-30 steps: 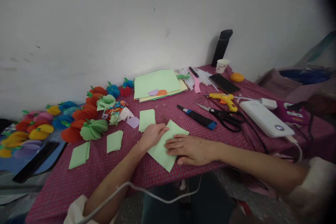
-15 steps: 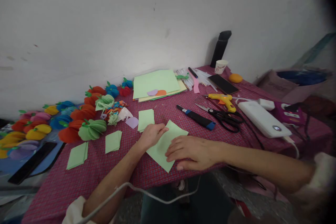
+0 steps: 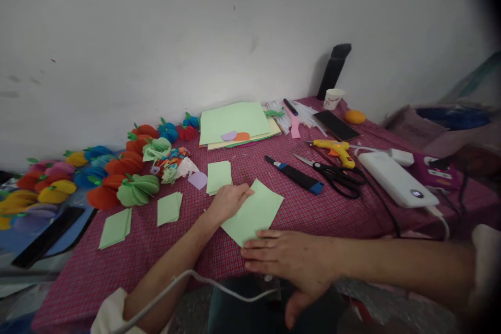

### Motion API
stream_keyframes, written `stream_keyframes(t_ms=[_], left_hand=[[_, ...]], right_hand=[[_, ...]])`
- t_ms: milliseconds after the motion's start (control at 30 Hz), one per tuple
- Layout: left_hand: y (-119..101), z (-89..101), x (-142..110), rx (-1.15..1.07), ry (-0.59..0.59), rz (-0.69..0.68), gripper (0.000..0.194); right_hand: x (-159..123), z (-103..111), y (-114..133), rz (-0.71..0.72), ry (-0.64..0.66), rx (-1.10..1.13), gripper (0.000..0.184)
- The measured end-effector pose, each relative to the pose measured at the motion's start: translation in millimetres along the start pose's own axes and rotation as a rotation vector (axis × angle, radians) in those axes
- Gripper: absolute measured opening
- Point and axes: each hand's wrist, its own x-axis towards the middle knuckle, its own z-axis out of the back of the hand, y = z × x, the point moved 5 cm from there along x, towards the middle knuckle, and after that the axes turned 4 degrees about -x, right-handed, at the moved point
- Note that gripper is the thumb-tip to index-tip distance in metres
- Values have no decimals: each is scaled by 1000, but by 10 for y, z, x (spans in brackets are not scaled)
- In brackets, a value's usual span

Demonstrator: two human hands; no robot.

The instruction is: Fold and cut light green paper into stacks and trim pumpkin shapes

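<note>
A folded light green paper lies on the red checked tablecloth near the front edge. My left hand rests on the paper's left edge, fingers curled and pressing it down. My right hand lies flat with fingers stretched out at the paper's near corner, partly over the table edge. Three smaller stacks of green paper pieces lie to the left: one stack just behind my left hand, another stack and a third stack further left.
Black scissors, a black and blue cutter, a yellow glue gun and a white power bank lie right. Paper sheets sit at the back. Coloured paper fruits line the left. A white cable crosses my lap.
My right hand has slid off the middle of the green paper toward me, down to its near corner and the table edge. My left hand stays on the paper's left edge.
</note>
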Motion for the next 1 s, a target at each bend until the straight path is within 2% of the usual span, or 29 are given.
stream_keyframes(t_ms=[100,200,367,433,567,700,833,1000], left_hand=[[-10,5,0,30,-10,-15,39],[-13,9,-3,24,-4,-12,39],[-11,11,-11,-3,-4,0,38],[-9,5,-10,-13,-1,5,38],[-5,-2,-1,-25,8,27,37],[-17,2,5,-27,24,18,37],[-26,11,1,-35,20,6,37],[-26,17,-3,-48,16,42,36]], right_hand=[[-10,104,15,25,-21,79,74],[4,216,-172,-31,-86,33,64],[-180,199,-515,-211,-66,-112,77],[-322,158,-524,-247,-58,-113,80],[-565,147,-372,-295,-51,-87,83],[-598,253,-262,-335,-40,-102,76],[-492,335,-390,-395,-114,-186,74],[-550,209,-535,-441,-123,-204,84]])
